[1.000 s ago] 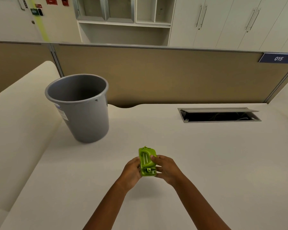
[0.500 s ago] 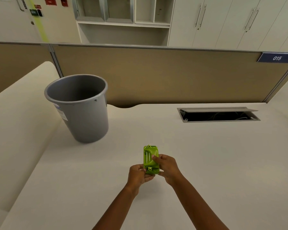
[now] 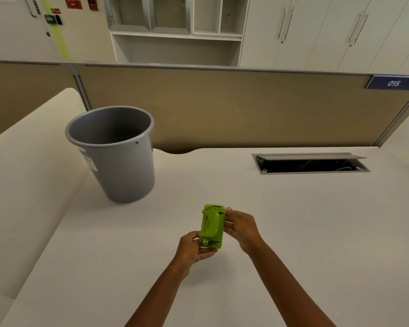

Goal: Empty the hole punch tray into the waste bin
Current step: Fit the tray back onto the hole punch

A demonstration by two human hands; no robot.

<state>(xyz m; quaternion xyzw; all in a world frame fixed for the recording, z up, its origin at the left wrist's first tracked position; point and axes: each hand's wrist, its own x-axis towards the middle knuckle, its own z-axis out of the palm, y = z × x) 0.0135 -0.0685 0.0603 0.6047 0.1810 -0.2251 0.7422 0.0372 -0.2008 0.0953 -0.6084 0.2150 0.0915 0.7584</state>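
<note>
A small green hole punch (image 3: 212, 226) is held upright just above the cream desk (image 3: 293, 220), near its front middle. My left hand (image 3: 192, 249) cups its lower end from below and the left. My right hand (image 3: 240, 226) grips its right side with the fingertips near the top. A grey plastic waste bin (image 3: 118, 156) stands upright on the desk to the far left of the punch, its mouth open and its inside dark. The punch's tray is not visible as a separate part.
An open cable hatch (image 3: 312, 162) is set into the desk at the back right. A tan partition (image 3: 222, 107) runs along the desk's far edge, with a "015" sign (image 3: 393, 83). A second desk surface (image 3: 21, 173) rises at the left.
The punch has turned in my hands and shifted slightly right. My left hand slid down to its lower end, and my right hand moved along its right side.
</note>
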